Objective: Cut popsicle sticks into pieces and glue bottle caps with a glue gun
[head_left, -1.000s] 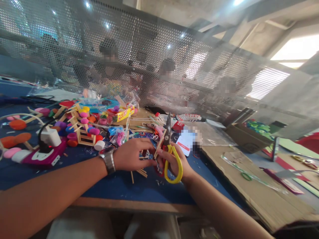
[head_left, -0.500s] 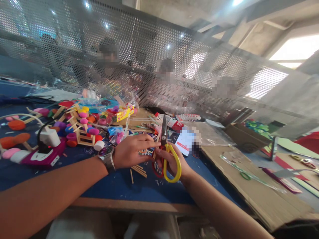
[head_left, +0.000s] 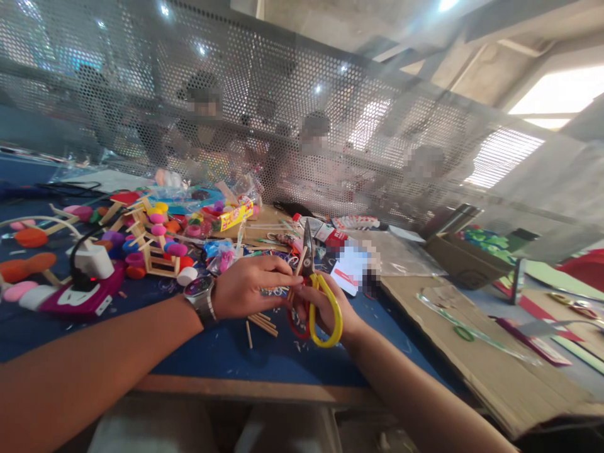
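Observation:
My right hand [head_left: 333, 309] is closed round a pair of scissors [head_left: 325, 314] with one yellow and one red handle, the dark blades pointing up and away. A thin wooden stick [head_left: 300, 260] stands slanted beside the blades. My left hand [head_left: 252, 283], wearing a metal wristwatch, reaches in from the left with its fingers pinched round the stick's lower part, close to the scissors' pivot. The fingertips of both hands meet there, so the stick's lower end is hidden. Below my left hand, several short wooden sticks [head_left: 263, 324] lie on the blue tabletop [head_left: 198, 352].
Left are a purple power strip [head_left: 87, 292] with a white charger [head_left: 94, 259], and stick models [head_left: 158, 255] with colourful caps. A blurred phone screen [head_left: 346, 274] lies beyond my right hand. Cardboard [head_left: 438, 333] covers the right side; a perforated screen [head_left: 264, 126] stands behind.
The scissors' blades have tilted slightly left, and more of the wooden stick shows beside them. Both hands stay in nearly the same place.

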